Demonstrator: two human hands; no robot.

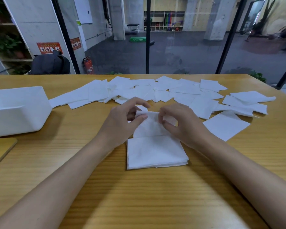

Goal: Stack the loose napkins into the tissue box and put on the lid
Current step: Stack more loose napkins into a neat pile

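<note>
Napkin [153, 124], pinched at its top corners between thumb and fingertips by the left hand [122, 119] and the right hand [180, 123], stands just beyond the stack [155, 154]. Its lower edge meets the stack's far edge and runs left to right. Tissue box [18, 109] lies well left of the stack, nearer the left hand.

Lighting: moderate, soft, apparently from overhead. Shadows: broad and faint, cast on the near table [155, 204]. Glare: far napkins [180, 89] rendered nearly featureless white. Blur: hall [271, 35] at far right smeared, detail lost. Distortion: frame edges bowed by wide-angle lens.
</note>
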